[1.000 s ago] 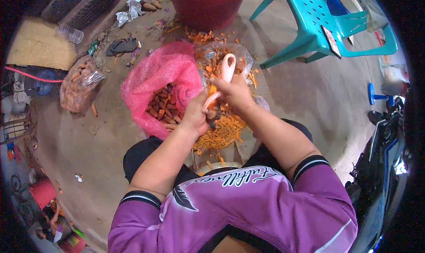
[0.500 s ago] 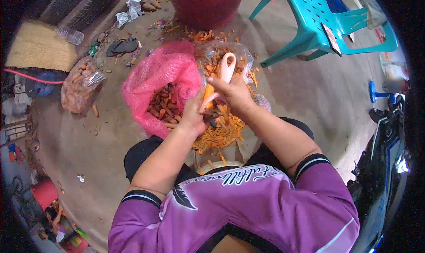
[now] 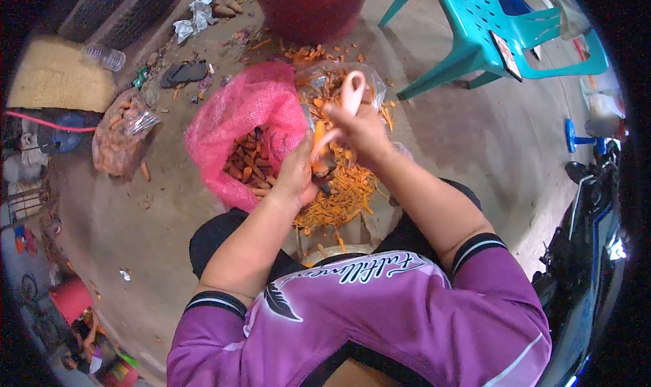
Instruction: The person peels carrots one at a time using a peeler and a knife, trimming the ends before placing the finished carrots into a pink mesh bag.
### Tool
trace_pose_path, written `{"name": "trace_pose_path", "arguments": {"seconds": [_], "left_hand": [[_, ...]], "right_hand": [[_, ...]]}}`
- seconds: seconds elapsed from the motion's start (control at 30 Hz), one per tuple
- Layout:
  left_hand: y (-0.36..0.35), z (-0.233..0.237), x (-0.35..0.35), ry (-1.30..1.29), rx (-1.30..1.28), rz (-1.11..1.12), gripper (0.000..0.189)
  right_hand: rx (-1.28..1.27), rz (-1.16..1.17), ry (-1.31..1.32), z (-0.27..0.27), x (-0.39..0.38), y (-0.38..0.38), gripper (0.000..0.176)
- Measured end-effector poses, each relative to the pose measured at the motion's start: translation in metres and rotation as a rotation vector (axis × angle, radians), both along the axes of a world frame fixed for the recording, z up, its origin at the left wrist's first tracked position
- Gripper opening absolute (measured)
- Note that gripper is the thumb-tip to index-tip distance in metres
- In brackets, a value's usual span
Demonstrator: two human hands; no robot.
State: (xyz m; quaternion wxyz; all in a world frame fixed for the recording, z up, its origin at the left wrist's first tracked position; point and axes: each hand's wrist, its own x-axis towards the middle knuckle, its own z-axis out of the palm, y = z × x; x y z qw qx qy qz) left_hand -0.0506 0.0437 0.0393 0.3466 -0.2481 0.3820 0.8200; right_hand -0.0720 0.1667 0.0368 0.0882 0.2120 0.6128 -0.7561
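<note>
My left hand is closed around a partly peeled carrot, bright orange at its upper end and darker near the palm. In my right hand is a peeler with a pale pink looped handle. The peeler's front end is beside the carrot; motion blur hides whether the blade touches it. Below both hands lies a heap of orange peelings. To the left, a pink mesh sack gapes open, with unpeeled carrots inside. Beyond my hands, a clear plastic bag lies among carrot pieces.
A dark red tub stands ahead, and a teal plastic chair is at the upper right. A filled plastic bag sits to the left near a dark slipper. At the right edge is a motorcycle. Another person is at the lower left.
My right hand has shifted slightly up, its thumb lifting, with the peeler still in it. My left hand keeps its hold on the carrot in nearly the same place.
</note>
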Motion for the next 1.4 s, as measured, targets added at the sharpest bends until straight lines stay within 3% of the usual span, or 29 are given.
{"name": "trace_pose_path", "arguments": {"seconds": [0.07, 0.1, 0.2, 0.27, 0.33, 0.43, 0.47, 0.6, 0.7, 0.77, 0.8, 0.87, 0.97, 1.13, 1.27, 1.4], "left_hand": [[-0.004, -0.014, 0.002, 0.026, 0.04, -0.035, 0.035], [-0.007, -0.022, 0.003, 0.038, 0.059, -0.053, 0.036], [-0.013, -0.034, 0.006, 0.112, 0.001, -0.094, 0.035], [-0.008, -0.024, 0.013, 0.044, 0.084, -0.131, 0.033], [-0.005, -0.017, 0.012, 0.023, 0.101, -0.149, 0.031], [-0.007, -0.02, 0.005, 0.02, 0.07, -0.115, 0.03], [-0.012, -0.027, 0.002, -0.007, 0.085, -0.092, 0.03], [-0.014, -0.029, 0.001, -0.046, -0.047, -0.01, 0.028], [0.003, 0.003, -0.001, -0.168, -0.072, 0.058, 0.026], [-0.007, -0.009, 0.002, -0.067, 0.02, -0.061, 0.028], [-0.012, -0.019, 0.005, -0.015, 0.066, -0.121, 0.028], [-0.014, -0.027, 0.009, -0.051, 0.182, -0.181, 0.032], [-0.013, -0.022, 0.007, -0.021, 0.165, -0.189, 0.032], [-0.009, -0.021, -0.003, 0.133, 0.013, -0.028, 0.034], [-0.014, -0.026, 0.002, 0.0, 0.058, -0.032, 0.034], [-0.015, -0.036, 0.005, -0.015, 0.146, -0.083, 0.03]], "right_hand": [[-0.064, 0.133, 0.055, 0.007, 0.012, -0.008, 0.024], [-0.023, 0.104, 0.049, 0.009, 0.012, -0.008, 0.031], [0.119, 0.123, -0.057, -0.005, 0.0, 0.002, 0.023], [0.11, -0.213, -0.055, -0.023, -0.019, 0.015, 0.025], [0.137, -0.365, -0.001, -0.028, -0.032, 0.037, 0.028], [0.219, -0.333, -0.055, -0.036, -0.033, 0.038, 0.03], [0.084, -0.253, -0.092, -0.013, -0.024, 0.024, 0.03], [0.0, 0.092, -0.024, 0.008, 0.005, -0.004, 0.029], [-0.015, 0.109, 0.01, -0.01, 0.007, -0.007, 0.03], [0.07, 0.087, -0.063, -0.019, 0.0, 0.0, 0.027], [0.091, -0.077, -0.037, -0.019, -0.008, 0.004, 0.027], [0.222, -0.191, -0.085, -0.032, -0.026, 0.031, 0.029], [0.054, -0.417, -0.056, -0.043, -0.036, 0.037, 0.029], [-0.057, -0.094, -0.005, -0.002, -0.003, 0.0, 0.027], [-0.099, 0.115, 0.016, 0.002, 0.013, -0.01, 0.026], [-0.028, 0.026, -0.005, -0.026, 0.001, -0.002, 0.025]]}}
